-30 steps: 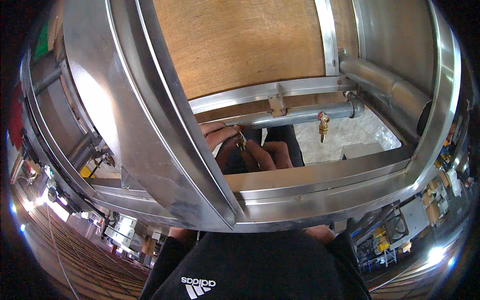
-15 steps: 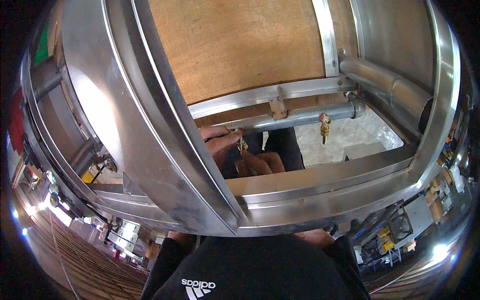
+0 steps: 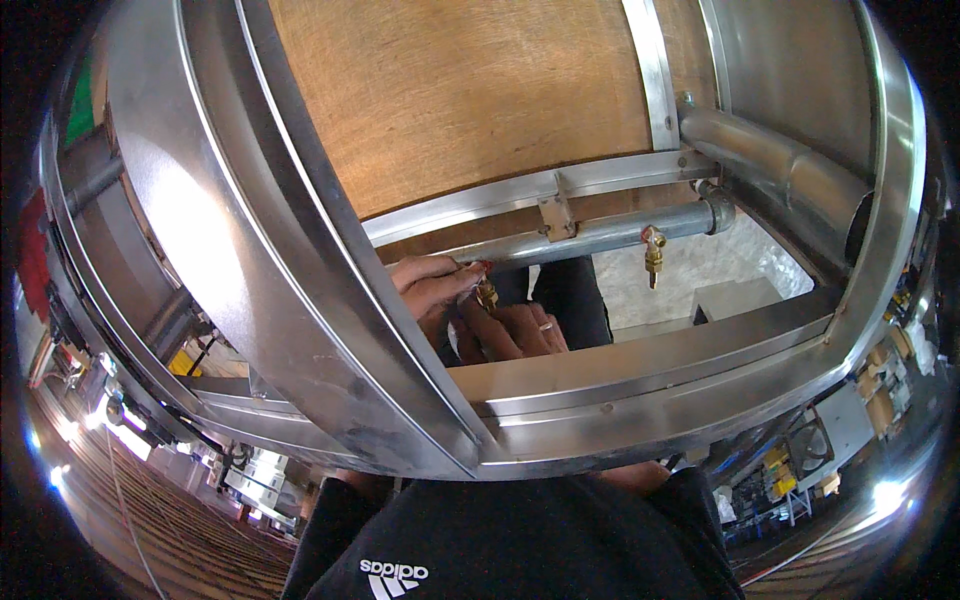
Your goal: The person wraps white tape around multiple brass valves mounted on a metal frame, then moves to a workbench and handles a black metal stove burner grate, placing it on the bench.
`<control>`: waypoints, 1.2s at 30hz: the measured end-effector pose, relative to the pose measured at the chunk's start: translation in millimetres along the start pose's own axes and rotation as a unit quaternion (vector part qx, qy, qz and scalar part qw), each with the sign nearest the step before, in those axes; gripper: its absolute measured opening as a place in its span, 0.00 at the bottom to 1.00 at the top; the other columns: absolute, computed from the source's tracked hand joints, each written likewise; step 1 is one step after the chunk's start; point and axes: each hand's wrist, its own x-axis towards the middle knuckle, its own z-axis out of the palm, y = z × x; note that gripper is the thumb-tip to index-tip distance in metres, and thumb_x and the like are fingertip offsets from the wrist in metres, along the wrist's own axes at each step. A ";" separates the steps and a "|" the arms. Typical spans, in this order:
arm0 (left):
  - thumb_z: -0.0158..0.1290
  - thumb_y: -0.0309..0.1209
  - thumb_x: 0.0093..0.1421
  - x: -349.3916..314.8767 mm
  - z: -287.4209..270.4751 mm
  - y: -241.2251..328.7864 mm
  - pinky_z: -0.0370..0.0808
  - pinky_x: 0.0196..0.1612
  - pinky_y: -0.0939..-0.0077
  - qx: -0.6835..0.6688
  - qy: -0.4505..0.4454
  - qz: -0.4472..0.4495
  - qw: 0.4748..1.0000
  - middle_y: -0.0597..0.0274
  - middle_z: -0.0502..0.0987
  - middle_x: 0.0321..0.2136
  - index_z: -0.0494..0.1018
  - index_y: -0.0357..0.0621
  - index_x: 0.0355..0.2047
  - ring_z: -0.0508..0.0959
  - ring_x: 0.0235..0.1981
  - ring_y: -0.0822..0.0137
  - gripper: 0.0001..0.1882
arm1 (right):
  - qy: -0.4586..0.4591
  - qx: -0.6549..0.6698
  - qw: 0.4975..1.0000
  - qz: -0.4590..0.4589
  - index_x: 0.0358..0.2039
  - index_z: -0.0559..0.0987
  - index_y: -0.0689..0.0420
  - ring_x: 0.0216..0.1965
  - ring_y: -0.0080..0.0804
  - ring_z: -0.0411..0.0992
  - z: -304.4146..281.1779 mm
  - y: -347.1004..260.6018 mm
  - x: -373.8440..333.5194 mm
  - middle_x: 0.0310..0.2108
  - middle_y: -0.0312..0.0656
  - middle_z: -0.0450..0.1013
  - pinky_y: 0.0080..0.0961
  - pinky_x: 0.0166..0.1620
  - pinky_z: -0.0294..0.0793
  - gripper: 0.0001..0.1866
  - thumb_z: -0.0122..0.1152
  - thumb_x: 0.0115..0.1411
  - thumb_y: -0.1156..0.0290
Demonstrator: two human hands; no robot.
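Note:
Through the opening in the metal frame, both my hands meet below a grey metal pipe (image 3: 600,230). A small brass fitting (image 3: 487,292) with red at its top hangs from that pipe. My left hand (image 3: 428,285) is closed, thumb and fingertips pinching the fitting's upper part. My right hand (image 3: 520,330) is curled just under it, fingers bent against its lower end; whatever they grip is hidden. A similar brass valve (image 3: 653,258) hangs free further right on the pipe. The frame's front rail and upright hide my wrists and forearms.
A wide stainless upright (image 3: 270,250) slants close on the left. The front rail (image 3: 650,365) runs between my body and my hands. A wooden panel (image 3: 470,100) stands behind the pipe, and a thicker tube (image 3: 775,155) lies at the right. Clear plastic sheeting shows below.
My right hand has turned and its fingers have shifted at the brass fitting, leaving more of the brass showing. My left hand stays at the fitting's top. The view has shifted slightly.

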 end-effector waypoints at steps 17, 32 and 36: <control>0.59 0.32 0.64 -44.8 17.8 -46.6 0.79 0.48 0.64 -0.018 -0.022 -0.136 0.990 0.53 0.83 0.40 0.85 0.49 0.45 0.84 0.42 0.58 0.10 | -0.075 0.007 0.995 -0.068 0.51 0.82 0.47 0.36 0.40 0.75 5.6 -4.8 -4.3 0.34 0.39 0.73 0.37 0.35 0.77 0.25 0.66 0.50 0.63; 0.62 0.35 0.61 -121.3 -24.7 0.4 0.77 0.53 0.64 0.119 -0.072 -0.138 0.981 0.53 0.82 0.45 0.83 0.46 0.48 0.82 0.47 0.54 0.16 | -0.191 0.271 0.943 -0.023 0.42 0.83 0.56 0.33 0.33 0.73 -29.4 55.8 26.6 0.33 0.39 0.78 0.30 0.42 0.74 0.16 0.72 0.57 0.62; 0.63 0.39 0.60 -186.6 19.5 -25.0 0.78 0.51 0.63 0.181 -0.010 -0.151 0.972 0.52 0.83 0.44 0.83 0.46 0.47 0.82 0.45 0.54 0.17 | -0.265 0.204 0.942 -0.007 0.46 0.82 0.56 0.39 0.32 0.74 -49.3 81.4 8.3 0.39 0.39 0.78 0.30 0.47 0.74 0.17 0.70 0.60 0.61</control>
